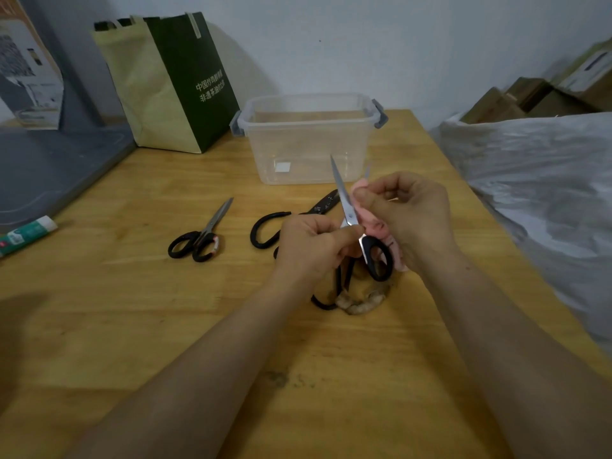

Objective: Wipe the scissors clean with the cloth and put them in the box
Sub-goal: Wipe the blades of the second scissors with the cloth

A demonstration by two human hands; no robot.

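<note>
**A:** What is closest to the viewer?

**B:** Two bare forearms reach in from the bottom edge over a wooden table [165, 326]. They draw together near the middle of the view.

**A:** How are the hands posed?

**B:** The left hand [308, 246] has curled fingers, and its thumb and forefinger pinch a pair of scissors [346, 203] just below the pivot. The right hand [410, 217] is curled too. Its thumb and fingers pinch a pink cloth [367, 223] wrapped against one blade.

**A:** Which way do the scissors point?

**B:** They are held above the table with the long axis nearly upright. The tips point up and away from the person, and the black handle loop hangs low. The blades are parted. The bare one leans slightly left, and only the tip of the other shows above the cloth.

**A:** Is anything beneath the hands?

**B:** A crumpled brownish rag [361, 301] lies on the table.

**A:** And beyond?

**B:** To the left lie small closed scissors [202, 233] with their tips pointing away and to the right. Nearer the hands lies a larger black pair [326, 203], angled the same way and partly hidden by the left hand. A glue stick [26, 233] sits at the far left edge.

**A:** Farthest back?

**B:** A clear plastic box [298, 154] with grey latches stands with its top open, just behind the raised blade tips. A green and beige paper bag [165, 84] stands to its left, by the wall.
</note>
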